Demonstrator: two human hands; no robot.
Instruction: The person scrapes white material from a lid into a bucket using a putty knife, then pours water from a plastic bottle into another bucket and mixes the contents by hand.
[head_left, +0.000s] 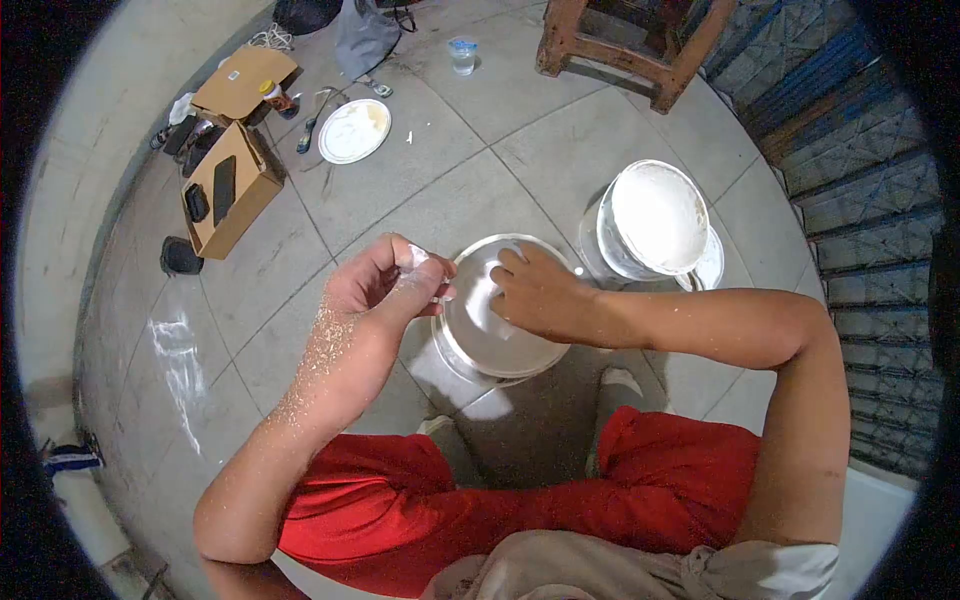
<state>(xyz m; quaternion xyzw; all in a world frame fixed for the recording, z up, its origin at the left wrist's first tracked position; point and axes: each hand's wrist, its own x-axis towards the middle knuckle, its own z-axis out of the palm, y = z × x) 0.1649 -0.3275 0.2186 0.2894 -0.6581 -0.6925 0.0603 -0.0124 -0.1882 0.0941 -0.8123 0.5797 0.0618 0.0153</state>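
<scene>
Between my legs stands a round white tub (470, 355) with a pale grey surface inside it. My right hand (540, 295) is over the tub, palm down with the fingers curled; what lies under the fingertips is hidden. Just left of the tub's rim, my left hand (385, 285) is raised, its thumb and fingers pinched on a small white piece (415, 257). White smears coat those fingertips, and pale crumbs dot the left wrist and forearm.
A white bucket (655, 220) stands to the right. At the upper left are a white lid (354, 131), a cardboard box (240, 205) holding dark items and a jar (278, 99). A cup (462, 58) and a wooden stool (640, 48) are farther back.
</scene>
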